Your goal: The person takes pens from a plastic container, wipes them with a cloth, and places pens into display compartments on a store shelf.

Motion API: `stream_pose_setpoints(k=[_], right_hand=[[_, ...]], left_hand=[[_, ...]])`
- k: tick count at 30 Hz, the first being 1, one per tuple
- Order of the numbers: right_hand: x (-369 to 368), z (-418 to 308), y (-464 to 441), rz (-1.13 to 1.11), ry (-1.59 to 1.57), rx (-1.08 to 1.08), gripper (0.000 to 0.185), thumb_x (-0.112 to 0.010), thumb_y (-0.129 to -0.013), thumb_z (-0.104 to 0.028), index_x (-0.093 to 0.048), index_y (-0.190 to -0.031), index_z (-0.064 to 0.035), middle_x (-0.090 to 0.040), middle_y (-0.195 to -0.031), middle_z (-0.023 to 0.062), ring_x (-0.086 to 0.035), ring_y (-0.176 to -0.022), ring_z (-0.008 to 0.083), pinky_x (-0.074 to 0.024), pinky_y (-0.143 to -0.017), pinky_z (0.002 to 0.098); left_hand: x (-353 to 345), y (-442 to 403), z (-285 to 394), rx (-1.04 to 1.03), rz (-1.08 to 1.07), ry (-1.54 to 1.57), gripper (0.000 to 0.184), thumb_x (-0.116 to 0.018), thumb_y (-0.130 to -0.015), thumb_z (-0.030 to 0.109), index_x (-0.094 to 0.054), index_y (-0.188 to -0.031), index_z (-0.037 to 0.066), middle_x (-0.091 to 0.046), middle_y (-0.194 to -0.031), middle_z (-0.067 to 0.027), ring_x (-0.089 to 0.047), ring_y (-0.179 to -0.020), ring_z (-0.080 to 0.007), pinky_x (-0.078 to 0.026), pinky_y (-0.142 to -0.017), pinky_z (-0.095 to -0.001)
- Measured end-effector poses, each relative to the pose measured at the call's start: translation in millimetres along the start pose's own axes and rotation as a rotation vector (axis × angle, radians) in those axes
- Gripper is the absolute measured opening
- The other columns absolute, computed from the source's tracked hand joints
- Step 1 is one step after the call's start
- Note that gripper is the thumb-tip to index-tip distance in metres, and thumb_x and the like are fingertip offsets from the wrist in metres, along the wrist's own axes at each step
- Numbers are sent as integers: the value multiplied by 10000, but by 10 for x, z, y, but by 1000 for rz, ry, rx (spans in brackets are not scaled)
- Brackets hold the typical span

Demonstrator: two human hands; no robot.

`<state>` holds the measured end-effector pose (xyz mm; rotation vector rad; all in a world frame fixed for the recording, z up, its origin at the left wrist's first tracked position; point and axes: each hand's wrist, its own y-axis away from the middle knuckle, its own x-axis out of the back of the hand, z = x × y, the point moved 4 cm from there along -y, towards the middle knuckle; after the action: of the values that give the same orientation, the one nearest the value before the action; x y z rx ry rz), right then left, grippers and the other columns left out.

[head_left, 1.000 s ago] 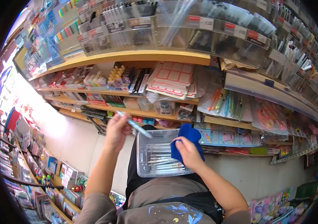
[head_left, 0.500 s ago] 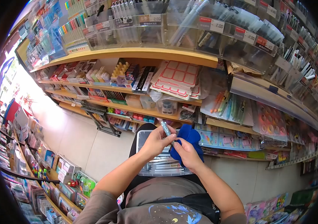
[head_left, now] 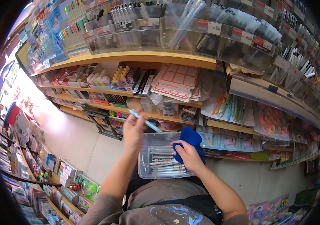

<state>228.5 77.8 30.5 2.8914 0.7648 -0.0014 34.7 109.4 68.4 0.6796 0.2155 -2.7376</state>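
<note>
A pale blue pen (head_left: 152, 126) slants from my left hand (head_left: 134, 131), whose fingers are closed on it, up and left of the bin. My right hand (head_left: 187, 154) grips a blue cloth (head_left: 190, 138) over the right part of the bin. The clear plastic bin (head_left: 142, 171) rests on my lap with several pens (head_left: 165, 168) lying side by side in it. Pen and cloth are apart.
Ahead runs a wooden shelf edge (head_left: 130, 55) with clear pen holders (head_left: 141, 35) above it. Lower shelves hold red-framed label sheets (head_left: 177, 77) and bagged pens (head_left: 229, 107). At the lower left is another goods rack (head_left: 64, 172); a black folding stand (head_left: 102, 122) is near the shelves.
Half a second ago both hands met over the bin at the pen and cloth. Since then my left hand has moved up and left with the pen, away from the cloth.
</note>
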Motion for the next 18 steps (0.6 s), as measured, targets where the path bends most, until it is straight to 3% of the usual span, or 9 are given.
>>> stream_pose_setpoints(k=[3,4,6,8,9,10,12,15,18], right_hand=[[71,-46,-21,191,-271,100,275,-399,-936,-212,-510,-1094,-15,-541,-965,18,-479,-861,69,-394,-782,207],[77,-114,-41,232,-383,150,278,-380,-937,-181,-513,-1125,-25,-509,-917,-16,-417,-789,36,-333,-742,169],[57,-184,-91,184,-623,203,336,-375,-938,-187,-455,-1220,-23,-509,-1100,29,-442,-1009,88,-292,-914,210],[13,-181,-84,119,-534,255,383,-388,-931,-169,-386,-1284,-22,-404,-1275,71,-348,-1192,150,-200,-1015,258],[5,-235,-36,115,-261,319,401,-381,-932,-164,-355,-1304,-17,-411,-1269,72,-321,-1223,151,-205,-1020,265],[-2,-181,-31,148,-79,328,378,-414,-911,-121,-404,-1279,-35,-390,-1300,85,-347,-1200,161,-235,-1002,268],[16,-132,-23,219,135,295,344,-429,-891,-82,-466,-1232,-50,-466,-1226,108,-412,-1126,166,-300,-954,272],[26,-119,-62,321,279,330,280,-428,-885,-75,-525,-1144,-33,-564,-1044,120,-503,-980,172,-378,-862,275],[28,-284,-36,388,365,362,219,-424,-885,-76,-548,-1048,-1,-599,-903,114,-548,-867,180,-414,-794,272]], left_hand=[[-151,71,71,37,-167,-145,380,-471,-894,131,-409,-1244,-2,-540,-731,-6,-473,-641,-50,-378,-579,-168],[-234,169,-11,61,-216,-271,389,-459,-892,103,-397,-1262,3,-539,-722,-8,-485,-642,-60,-376,-557,-178],[-414,385,-143,171,-366,-588,422,-461,-877,79,-360,-1274,-20,-537,-716,-25,-500,-659,-74,-394,-561,-210],[-483,549,-369,71,-481,-744,538,-467,-844,28,-246,-1334,17,-564,-808,-53,-493,-631,-78,-390,-555,-197],[-514,611,-419,104,-547,-885,611,-464,-819,-16,-158,-1348,6,-579,-867,-107,-555,-700,-124,-419,-594,-226],[-579,642,-435,-51,-589,-991,640,-450,-814,-12,-101,-1349,-1,-585,-914,-163,-601,-795,-216,-454,-656,-293],[-605,735,-481,148,-671,-1080,618,-462,-817,12,-106,-1321,-18,-578,-969,-205,-602,-860,-293,-458,-724,-345],[-523,765,-610,262,-723,-929,590,-479,-825,39,-112,-1283,-19,-581,-952,-217,-602,-846,-298,-460,-727,-360],[-562,768,-462,184,-712,-1015,540,-497,-833,55,-151,-1243,-11,-593,-883,-191,-607,-829,-251,-461,-701,-333]])
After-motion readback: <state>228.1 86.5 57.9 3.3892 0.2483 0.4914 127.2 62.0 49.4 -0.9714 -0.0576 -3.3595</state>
